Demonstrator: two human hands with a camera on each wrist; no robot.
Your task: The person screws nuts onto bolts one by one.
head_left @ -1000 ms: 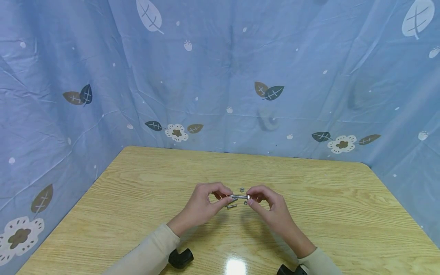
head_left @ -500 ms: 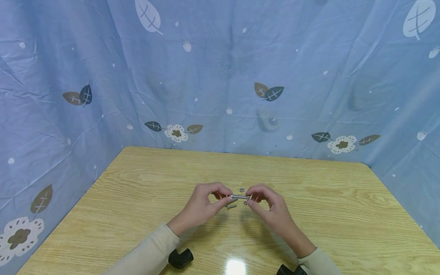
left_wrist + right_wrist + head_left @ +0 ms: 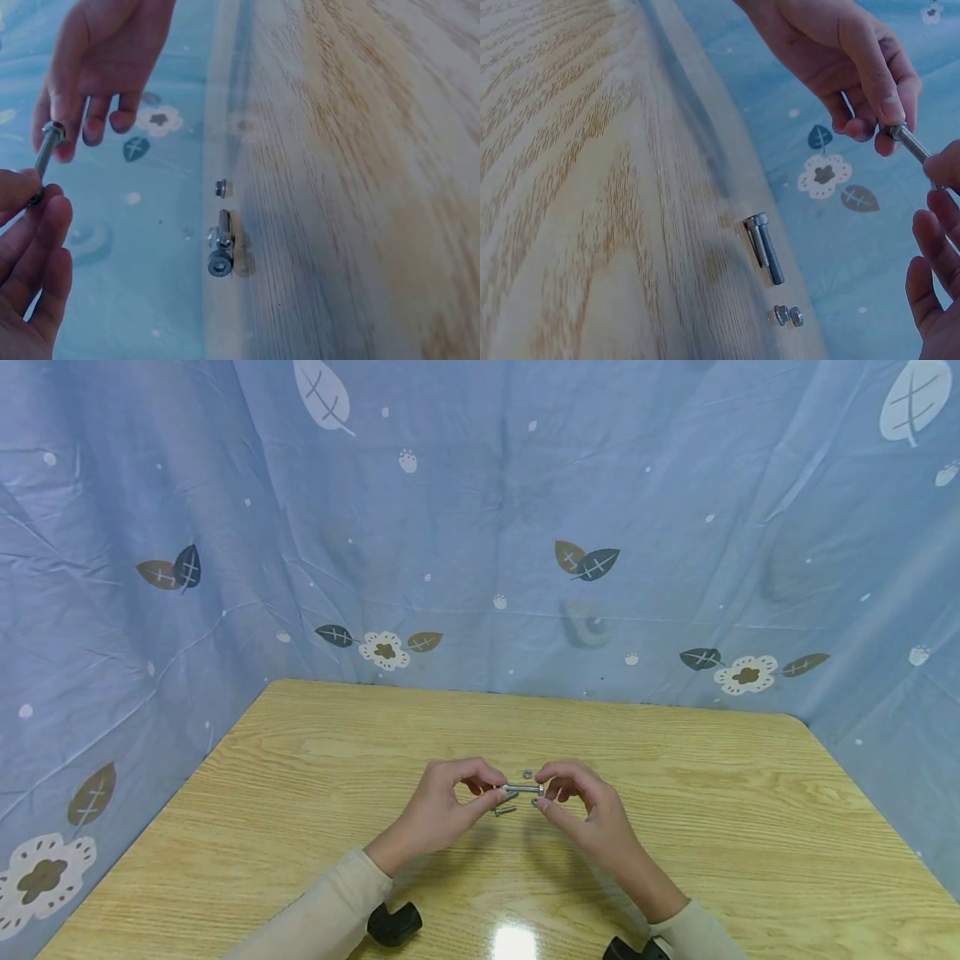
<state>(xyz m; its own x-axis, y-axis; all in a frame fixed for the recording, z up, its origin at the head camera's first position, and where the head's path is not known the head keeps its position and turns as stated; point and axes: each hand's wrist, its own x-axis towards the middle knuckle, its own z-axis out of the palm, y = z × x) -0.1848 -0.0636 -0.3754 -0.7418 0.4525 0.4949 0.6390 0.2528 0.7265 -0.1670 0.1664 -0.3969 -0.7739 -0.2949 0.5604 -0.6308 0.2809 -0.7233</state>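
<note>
My left hand (image 3: 450,797) pinches a long silver bolt (image 3: 522,789) by its head end, holding it level above the table. A nut (image 3: 541,790) sits at the bolt's other end, on the right. My right hand (image 3: 592,814) has its thumb and forefinger around this nut. In the right wrist view, the bolt (image 3: 911,144) runs from my left hand (image 3: 855,67) to my right thumb (image 3: 946,163). The left wrist view shows the nut (image 3: 54,131) beside my right fingers. How firmly they touch it is hard to see.
Two loose socket-head bolts (image 3: 769,251) lie on the wooden table (image 3: 360,727) below my hands. Two small nuts lie near them, one a flanged nut (image 3: 781,315). A blue patterned curtain (image 3: 480,527) hangs behind the table. Black curved objects (image 3: 395,925) show by both forearms.
My right thumb and forefinger have shifted slightly around the nut, and the nut's bright glint has faded. My left hand and the bolt stay in place.
</note>
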